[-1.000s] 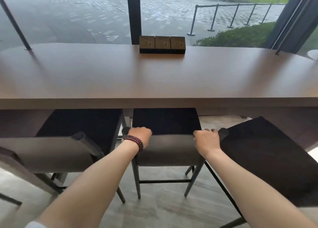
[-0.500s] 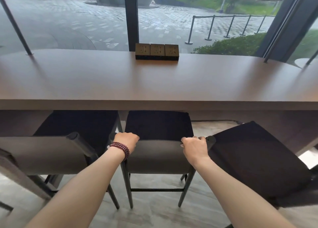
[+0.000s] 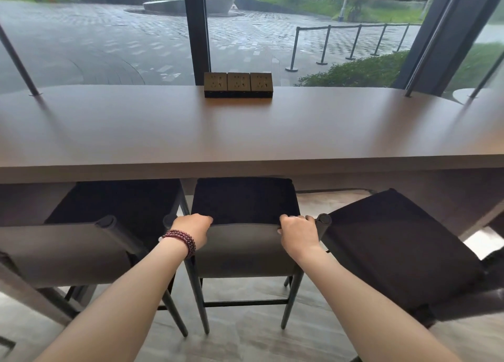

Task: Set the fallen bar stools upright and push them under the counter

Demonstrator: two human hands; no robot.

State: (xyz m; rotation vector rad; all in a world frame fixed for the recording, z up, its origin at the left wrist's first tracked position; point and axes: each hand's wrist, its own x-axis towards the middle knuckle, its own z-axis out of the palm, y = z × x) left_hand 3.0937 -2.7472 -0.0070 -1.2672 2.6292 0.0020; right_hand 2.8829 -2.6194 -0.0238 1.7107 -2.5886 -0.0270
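- The long brown table point(image 3: 245, 132) runs across the whole view against a big window point(image 3: 109, 47). Wet paving and a row of barrier posts point(image 3: 351, 42) lie outside.
- The floor point(image 3: 245, 345) below is pale and grey.
- The right stool point(image 3: 395, 252) stands turned at an angle. Only the far corner of its dark seat reaches under the table edge, and most of the seat sticks out into the room.
- The left stool point(image 3: 68, 252) stands upright with its seat tucked under the table and its grey backrest facing the room.
- The middle stool point(image 3: 245, 252) stands upright on its legs between the other two, close beside both. The front of its dark seat is under the table edge, and its backrest is nearest the person.
- Both forearms reach forward and slightly inward from the bottom corners, bare and nearly straight.
- The left hand point(image 3: 195, 229) grips the top edge of the middle stool's backrest near its left end, knuckles up and fingers curled over the far side.
- The right hand point(image 3: 297, 232) grips the same edge near its right end, just beside the round post top, with its fingers hooked over.
- A dark socket block point(image 3: 238, 84) with three outlets sits on the far side of the table, in front of the window frame.
- A dark red beaded bracelet point(image 3: 181, 239) wraps the left wrist.
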